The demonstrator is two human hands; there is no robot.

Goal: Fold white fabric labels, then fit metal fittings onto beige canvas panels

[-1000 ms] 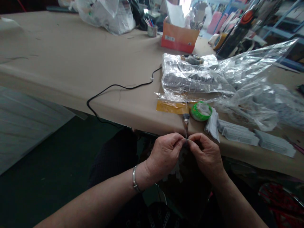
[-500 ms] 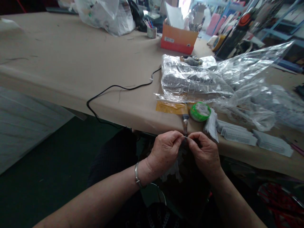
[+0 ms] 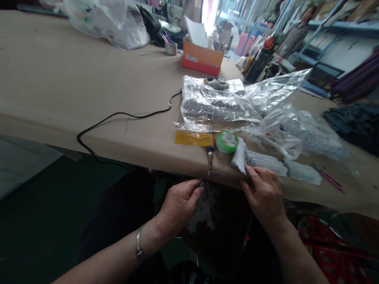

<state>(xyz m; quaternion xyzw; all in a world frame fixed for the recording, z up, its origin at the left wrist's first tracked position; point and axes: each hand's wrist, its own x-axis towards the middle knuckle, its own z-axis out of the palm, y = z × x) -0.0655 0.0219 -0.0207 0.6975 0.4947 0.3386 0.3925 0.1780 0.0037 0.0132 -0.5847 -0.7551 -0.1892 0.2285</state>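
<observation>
White, fanned paper slips (image 3: 239,154) touch the right hand (image 3: 264,194), fingers parted; the left hand (image 3: 178,202) pinches narrowly, contents unclear.

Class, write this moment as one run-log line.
left hand: near metal-tipped tool | right hand: at leftmost white slips | green tub: between tool and slips

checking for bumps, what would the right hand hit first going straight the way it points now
The right hand would most likely meet the nearest stack of white slips first; they look close enough to touch, though depth is unclear.
</observation>
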